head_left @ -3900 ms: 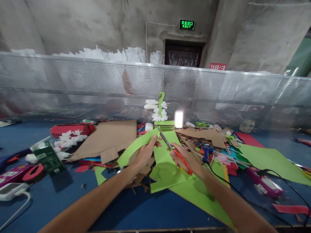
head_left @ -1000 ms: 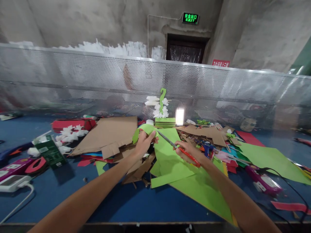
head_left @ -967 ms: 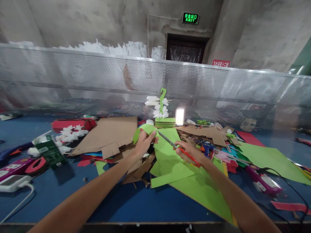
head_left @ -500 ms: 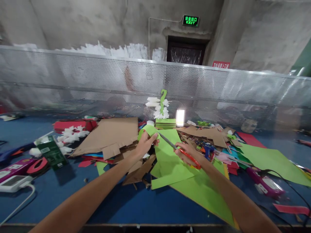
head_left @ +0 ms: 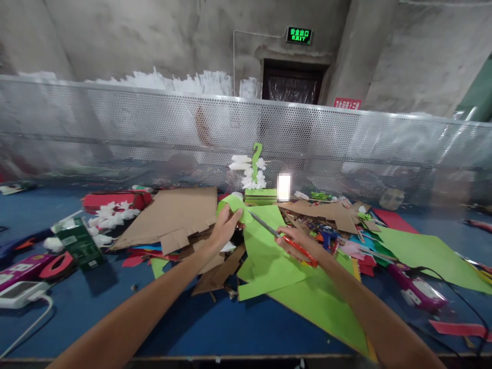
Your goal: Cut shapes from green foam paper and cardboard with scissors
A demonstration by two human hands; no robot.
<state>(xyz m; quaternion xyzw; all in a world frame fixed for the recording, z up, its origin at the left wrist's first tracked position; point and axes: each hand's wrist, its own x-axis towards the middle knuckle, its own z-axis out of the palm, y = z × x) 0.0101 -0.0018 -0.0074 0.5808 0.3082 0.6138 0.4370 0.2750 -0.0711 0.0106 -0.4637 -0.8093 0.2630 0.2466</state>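
Note:
Pinched in my left hand (head_left: pixel 227 225) is a small curved piece of light green paper (head_left: pixel 232 203). My right hand (head_left: pixel 294 245) grips the red handles of a pair of scissors (head_left: pixel 264 224), whose metal blades point up and left toward that piece. The blade tips lie close to the paper's right edge; whether they touch it I cannot tell. Beneath both hands spread large green sheets (head_left: pixel 265 256), with a cut strip along the near side. Behind them stands a green hook-shaped figure with white paper tufts (head_left: pixel 255 171) on a green block (head_left: pixel 261 196).
Brown cardboard (head_left: pixel 188 210) lies to the left, with scraps under its near edge. A dark green box (head_left: pixel 80 241) and white power bank (head_left: pixel 23 293) stand further left. Cardboard offcuts (head_left: pixel 326 212) and a purple power strip (head_left: pixel 417 293) are on the right. A perforated metal screen (head_left: pixel 165 133) runs behind.
My left hand and the green piece have shifted slightly left, away from the scissor tips. The right hand and scissors stay nearly in place. The whole view has moved slightly.

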